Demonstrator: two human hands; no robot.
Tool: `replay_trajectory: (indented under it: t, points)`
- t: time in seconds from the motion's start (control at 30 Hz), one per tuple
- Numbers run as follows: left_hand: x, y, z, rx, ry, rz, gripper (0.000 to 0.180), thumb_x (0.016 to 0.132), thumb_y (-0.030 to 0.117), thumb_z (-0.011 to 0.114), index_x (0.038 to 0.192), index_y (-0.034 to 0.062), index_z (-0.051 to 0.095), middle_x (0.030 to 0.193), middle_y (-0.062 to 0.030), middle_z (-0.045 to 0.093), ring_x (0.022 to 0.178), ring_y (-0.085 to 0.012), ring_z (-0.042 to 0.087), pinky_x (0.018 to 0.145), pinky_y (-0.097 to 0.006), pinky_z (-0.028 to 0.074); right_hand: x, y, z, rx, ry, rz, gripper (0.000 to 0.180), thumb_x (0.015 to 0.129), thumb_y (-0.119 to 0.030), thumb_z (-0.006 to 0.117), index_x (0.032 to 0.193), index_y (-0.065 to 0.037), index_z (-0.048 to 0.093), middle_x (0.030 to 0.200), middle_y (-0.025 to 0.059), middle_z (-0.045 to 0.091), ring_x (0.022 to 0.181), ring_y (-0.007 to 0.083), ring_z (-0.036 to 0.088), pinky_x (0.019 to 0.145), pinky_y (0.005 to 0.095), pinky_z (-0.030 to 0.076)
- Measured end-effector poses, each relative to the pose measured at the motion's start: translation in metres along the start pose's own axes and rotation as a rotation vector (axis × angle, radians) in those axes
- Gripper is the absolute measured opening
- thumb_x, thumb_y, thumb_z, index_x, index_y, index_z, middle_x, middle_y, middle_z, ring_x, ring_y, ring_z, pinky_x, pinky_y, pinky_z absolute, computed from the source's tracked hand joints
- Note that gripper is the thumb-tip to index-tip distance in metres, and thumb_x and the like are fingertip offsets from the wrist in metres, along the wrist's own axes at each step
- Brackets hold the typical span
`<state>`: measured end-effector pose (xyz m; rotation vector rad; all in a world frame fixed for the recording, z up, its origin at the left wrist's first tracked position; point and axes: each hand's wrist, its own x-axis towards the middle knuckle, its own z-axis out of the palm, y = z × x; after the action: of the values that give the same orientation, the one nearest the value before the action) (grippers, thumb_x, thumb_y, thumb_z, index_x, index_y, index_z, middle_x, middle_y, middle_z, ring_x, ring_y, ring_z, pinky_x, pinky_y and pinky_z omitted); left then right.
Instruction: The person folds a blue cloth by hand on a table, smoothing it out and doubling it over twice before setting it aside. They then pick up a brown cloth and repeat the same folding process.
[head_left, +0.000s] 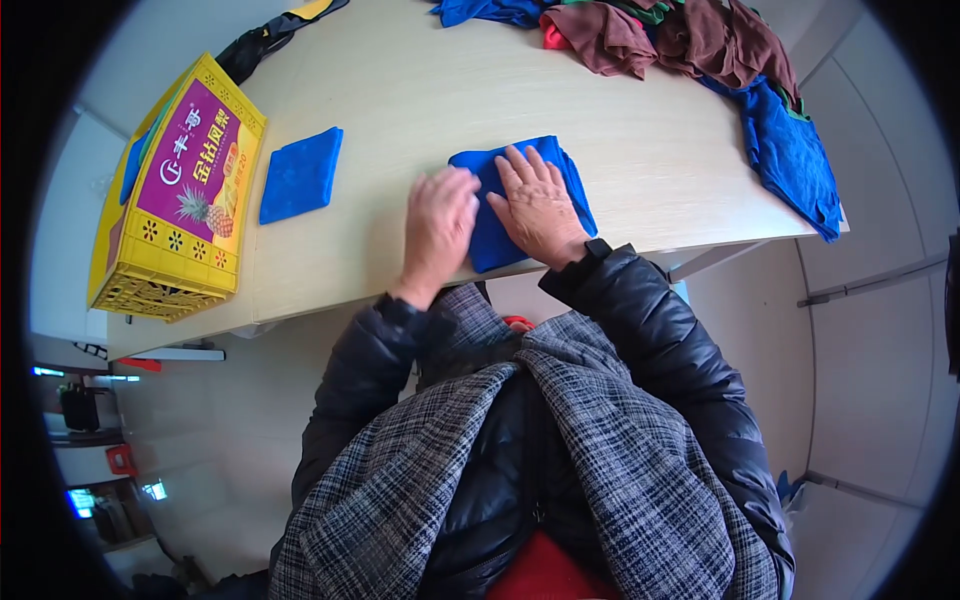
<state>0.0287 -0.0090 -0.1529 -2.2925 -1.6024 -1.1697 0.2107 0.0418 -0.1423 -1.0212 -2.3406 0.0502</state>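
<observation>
A folded blue cloth [493, 240] lies on the pale table in front of me. My right hand [541, 203] rests flat on top of it, fingers stretched out. Beside the cloth's left edge is my left hand [438, 225]; its fingers are smeared by motion, and I cannot tell whether they touch or grip the cloth. A second blue cloth [302, 175], folded into a neat rectangle, lies apart to the left.
A yellow plastic crate [165, 285] with a purple pineapple panel stands at the table's left edge. Rumpled brown cloths [715, 45] lie at the far right among blue, green and red ones. A blue cloth [790, 150] reaches the right edge. A black-and-yellow item [270, 42] sits far left.
</observation>
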Motion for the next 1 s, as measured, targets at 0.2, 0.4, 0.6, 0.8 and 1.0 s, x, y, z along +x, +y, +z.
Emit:
replay_trajectory:
  t: [0.2,0.4,0.6,0.8,1.0]
  points:
    - [0.052,-0.076,0.018,-0.080,-0.181,-0.124,0.023,0.099,0.021,0.059,0.100,-0.0006,0.065,0.098,-0.0149,0.066,0.094,-0.0352,0.061,0.090,-0.042,0.048,-0.012,0.002,0.007,-0.077,-0.172,0.104,0.065,0.102,-0.045,0.047,0.149,-0.001,0.039,0.158,0.0207,0.035,0.148,0.0392,0.027,0.120,0.0508,0.022]
    - [0.067,-0.087,0.034,-0.444,-0.385,-0.375,0.024,0.098,0.024,0.062,0.091,0.0011,0.063,0.085,-0.0130,0.065,0.076,-0.0337,0.061,0.075,-0.040,0.049,-0.016,0.007,0.012,-0.106,-0.164,0.126,0.067,0.103,-0.048,0.044,0.151,-0.002,0.037,0.158,0.0205,0.035,0.149,0.0385,0.026,0.121,0.0501,0.021]
    - [0.054,-0.070,0.038,-0.015,-0.290,-0.372,0.020,0.095,0.024,0.064,0.090,0.0046,0.061,0.080,-0.0113,0.063,0.076,-0.0318,0.060,0.075,-0.039,0.049,-0.016,0.009,0.014,-0.098,-0.143,0.190,0.069,0.101,-0.050,0.046,0.151,-0.002,0.038,0.157,0.0209,0.036,0.149,0.0384,0.026,0.121,0.0501,0.020]
    - [0.068,-0.030,0.020,0.237,-0.167,-0.076,0.017,0.095,0.022,0.063,0.092,0.0054,0.063,0.092,-0.0093,0.067,0.097,-0.0307,0.062,0.091,-0.044,0.045,-0.014,0.010,0.011,-0.093,-0.177,0.207,0.070,0.100,-0.050,0.050,0.149,-0.002,0.041,0.157,0.0202,0.036,0.149,0.0381,0.027,0.121,0.0508,0.021]
    - [0.068,-0.009,0.028,0.081,-0.239,0.113,0.031,0.099,0.029,0.056,0.117,0.0050,0.064,0.124,-0.0127,0.064,0.124,-0.0311,0.055,0.110,-0.048,0.036,-0.005,0.014,0.005,-0.144,-0.129,0.125,0.069,0.098,-0.049,0.051,0.149,-0.003,0.042,0.156,0.0200,0.038,0.148,0.0377,0.028,0.120,0.0523,0.023]
